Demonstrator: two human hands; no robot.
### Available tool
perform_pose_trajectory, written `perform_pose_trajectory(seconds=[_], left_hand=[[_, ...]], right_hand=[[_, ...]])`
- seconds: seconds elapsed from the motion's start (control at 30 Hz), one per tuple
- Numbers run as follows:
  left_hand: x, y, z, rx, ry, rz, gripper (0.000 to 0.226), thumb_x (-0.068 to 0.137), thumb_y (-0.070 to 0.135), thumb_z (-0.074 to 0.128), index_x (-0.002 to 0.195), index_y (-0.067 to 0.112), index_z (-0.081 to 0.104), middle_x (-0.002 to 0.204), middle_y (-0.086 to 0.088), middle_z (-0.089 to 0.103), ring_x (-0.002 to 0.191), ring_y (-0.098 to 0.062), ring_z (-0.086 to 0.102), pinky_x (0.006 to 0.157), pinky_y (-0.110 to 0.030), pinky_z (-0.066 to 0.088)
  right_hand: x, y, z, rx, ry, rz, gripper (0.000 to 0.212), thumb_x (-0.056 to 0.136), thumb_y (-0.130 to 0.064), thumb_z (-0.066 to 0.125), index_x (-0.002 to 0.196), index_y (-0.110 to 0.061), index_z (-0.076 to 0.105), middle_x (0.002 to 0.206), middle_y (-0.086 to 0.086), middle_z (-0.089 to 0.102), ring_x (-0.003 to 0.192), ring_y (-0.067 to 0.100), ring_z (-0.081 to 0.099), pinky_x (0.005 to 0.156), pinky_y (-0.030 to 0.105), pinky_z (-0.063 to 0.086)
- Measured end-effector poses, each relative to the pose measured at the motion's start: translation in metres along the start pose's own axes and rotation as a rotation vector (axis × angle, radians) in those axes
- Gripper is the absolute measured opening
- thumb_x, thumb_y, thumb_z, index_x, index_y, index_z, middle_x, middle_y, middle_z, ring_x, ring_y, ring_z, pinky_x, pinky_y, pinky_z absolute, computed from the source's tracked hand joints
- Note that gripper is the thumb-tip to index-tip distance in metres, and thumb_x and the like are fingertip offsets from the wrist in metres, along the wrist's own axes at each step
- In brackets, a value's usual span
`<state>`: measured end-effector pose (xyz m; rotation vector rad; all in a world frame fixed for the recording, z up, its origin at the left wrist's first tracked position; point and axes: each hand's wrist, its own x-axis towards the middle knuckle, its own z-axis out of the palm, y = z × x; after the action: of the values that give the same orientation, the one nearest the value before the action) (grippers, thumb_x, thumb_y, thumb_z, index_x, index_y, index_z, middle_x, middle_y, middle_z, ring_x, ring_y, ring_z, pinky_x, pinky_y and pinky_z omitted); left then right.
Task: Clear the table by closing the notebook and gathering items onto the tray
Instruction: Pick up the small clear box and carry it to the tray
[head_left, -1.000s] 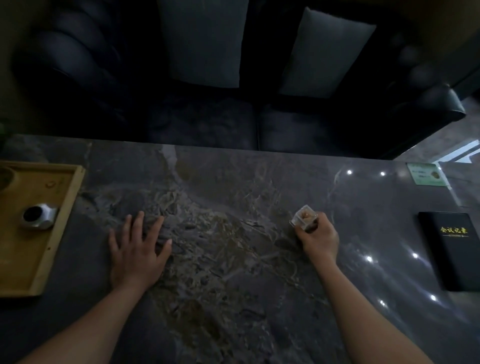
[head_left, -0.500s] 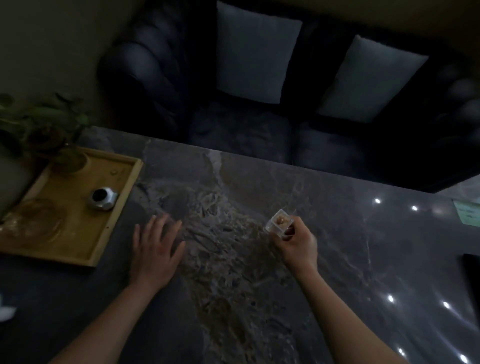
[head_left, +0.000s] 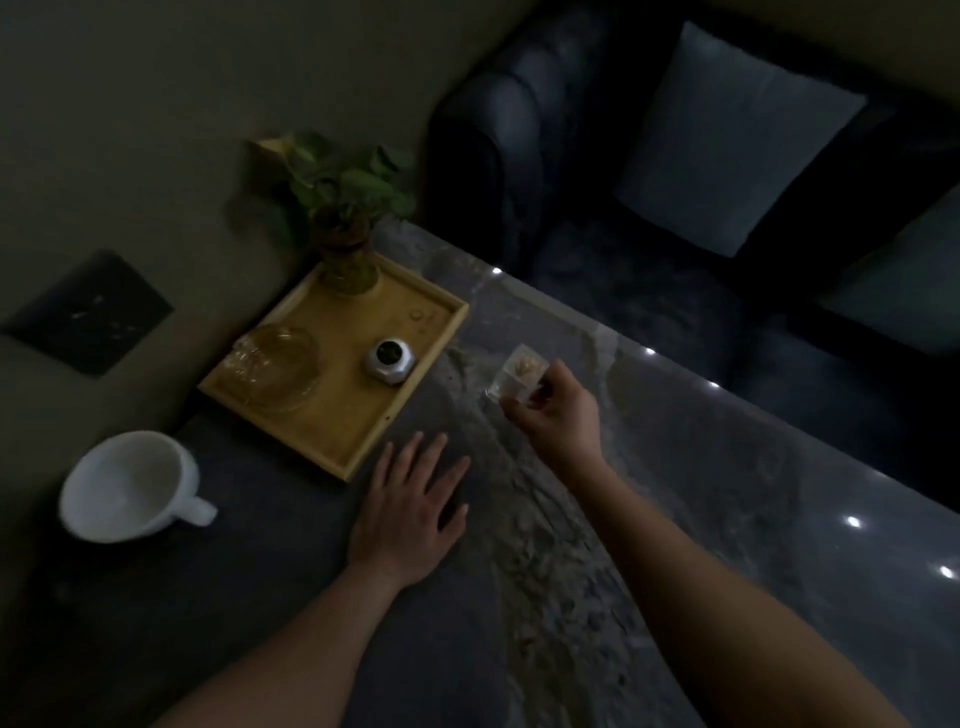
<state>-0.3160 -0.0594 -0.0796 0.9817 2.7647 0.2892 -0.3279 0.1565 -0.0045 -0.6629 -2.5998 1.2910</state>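
One clear cube (head_left: 521, 378) between right-hand fingers (head_left: 524, 413).

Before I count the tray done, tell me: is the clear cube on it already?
No, the right hand holds the clear cube above the table, beside the tray.

One wooden tray (head_left: 332, 447) carries one potted plant (head_left: 345, 208), one glass ashtray (head_left: 278, 371) and one small silver jar (head_left: 389, 359), alongside one white cup (head_left: 127, 493), one clear cube (head_left: 519, 380), two hands and two sofa cushions.
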Motion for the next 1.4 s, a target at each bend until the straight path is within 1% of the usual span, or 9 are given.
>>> perform_pose_trajectory(seconds=[0.23, 0.4, 0.5, 0.63, 0.77, 0.93, 1.23, 1.33, 1.4], left_hand=[[-0.001, 0.0, 0.0, -0.04, 0.009, -0.022, 0.052, 0.09, 0.05, 0.044, 0.14, 0.035, 0.042, 0.156, -0.002, 0.033, 0.145, -0.029, 0.026, 0.116, -0.054, 0.021], [0.001, 0.001, 0.002, -0.071, 0.004, -0.032, 0.052, 0.09, 0.049, 0.044, 0.14, 0.037, 0.04, 0.158, 0.0, 0.031, 0.146, -0.028, 0.024, 0.116, -0.054, 0.02], [0.001, 0.0, 0.001, -0.093, -0.009, -0.041, 0.052, 0.089, 0.048, 0.044, 0.14, 0.038, 0.04, 0.157, 0.001, 0.032, 0.146, -0.027, 0.025, 0.115, -0.054, 0.023], [0.002, 0.0, -0.002, -0.102, -0.015, -0.039, 0.052, 0.089, 0.047, 0.045, 0.14, 0.037, 0.041, 0.157, 0.0, 0.033, 0.145, -0.027, 0.026, 0.115, -0.055, 0.024], [0.002, 0.001, -0.004, -0.107, -0.024, -0.044, 0.053, 0.089, 0.047, 0.046, 0.14, 0.037, 0.041, 0.157, 0.0, 0.033, 0.145, -0.027, 0.028, 0.114, -0.056, 0.026], [0.002, 0.001, -0.003, -0.1, -0.026, -0.043, 0.052, 0.089, 0.048, 0.045, 0.14, 0.038, 0.041, 0.158, 0.0, 0.031, 0.146, -0.027, 0.025, 0.115, -0.054, 0.022], [0.002, 0.0, -0.003, -0.11, -0.02, -0.041, 0.053, 0.089, 0.047, 0.046, 0.141, 0.037, 0.041, 0.158, 0.0, 0.032, 0.146, -0.027, 0.025, 0.114, -0.054, 0.024], [0.002, 0.0, -0.002, -0.109, -0.025, -0.046, 0.052, 0.09, 0.047, 0.045, 0.141, 0.037, 0.041, 0.158, 0.0, 0.032, 0.146, -0.027, 0.025, 0.115, -0.054, 0.024], [0.001, 0.001, -0.002, -0.104, -0.03, -0.048, 0.052, 0.089, 0.048, 0.045, 0.141, 0.038, 0.04, 0.158, 0.001, 0.031, 0.146, -0.026, 0.025, 0.114, -0.054, 0.024]], right_hand=[[0.069, -0.036, 0.046, 0.016, -0.02, -0.062, 0.032, 0.076, -0.034, 0.08, 0.099, -0.023, 0.061, 0.082, -0.015, 0.064, 0.072, -0.004, 0.062, 0.057, 0.013, 0.046], [0.104, -0.045, 0.071, -0.012, -0.001, -0.094, 0.031, 0.075, -0.035, 0.08, 0.096, -0.024, 0.061, 0.081, -0.014, 0.063, 0.074, 0.003, 0.062, 0.064, 0.03, 0.055], [0.118, -0.047, 0.086, -0.089, -0.042, -0.144, 0.032, 0.076, -0.036, 0.078, 0.096, -0.02, 0.061, 0.088, -0.007, 0.065, 0.084, 0.016, 0.062, 0.068, 0.04, 0.055], [0.123, -0.043, 0.1, -0.197, -0.074, -0.189, 0.035, 0.074, -0.041, 0.077, 0.096, -0.021, 0.058, 0.089, -0.003, 0.061, 0.094, 0.019, 0.052, 0.066, 0.033, 0.046], [0.119, -0.038, 0.105, -0.253, -0.08, -0.196, 0.039, 0.072, -0.045, 0.077, 0.098, -0.021, 0.059, 0.093, -0.001, 0.06, 0.102, 0.02, 0.049, 0.07, 0.038, 0.05], [0.115, -0.039, 0.104, -0.261, -0.05, -0.248, 0.037, 0.069, -0.043, 0.079, 0.093, -0.02, 0.06, 0.085, -0.005, 0.055, 0.098, 0.023, 0.049, 0.07, 0.042, 0.051], [0.118, -0.039, 0.105, -0.361, -0.059, -0.226, 0.038, 0.072, -0.044, 0.076, 0.095, -0.018, 0.06, 0.094, 0.003, 0.061, 0.095, 0.024, 0.047, 0.075, 0.041, 0.048], [0.117, -0.039, 0.103, -0.368, -0.065, -0.207, 0.046, 0.072, -0.05, 0.074, 0.101, -0.018, 0.059, 0.099, 0.003, 0.062, 0.097, 0.025, 0.049, 0.078, 0.039, 0.047], [0.115, -0.04, 0.101, -0.323, -0.042, -0.193, 0.06, 0.073, -0.055, 0.071, 0.118, -0.019, 0.055, 0.109, 0.004, 0.063, 0.103, 0.026, 0.051, 0.083, 0.039, 0.047]])
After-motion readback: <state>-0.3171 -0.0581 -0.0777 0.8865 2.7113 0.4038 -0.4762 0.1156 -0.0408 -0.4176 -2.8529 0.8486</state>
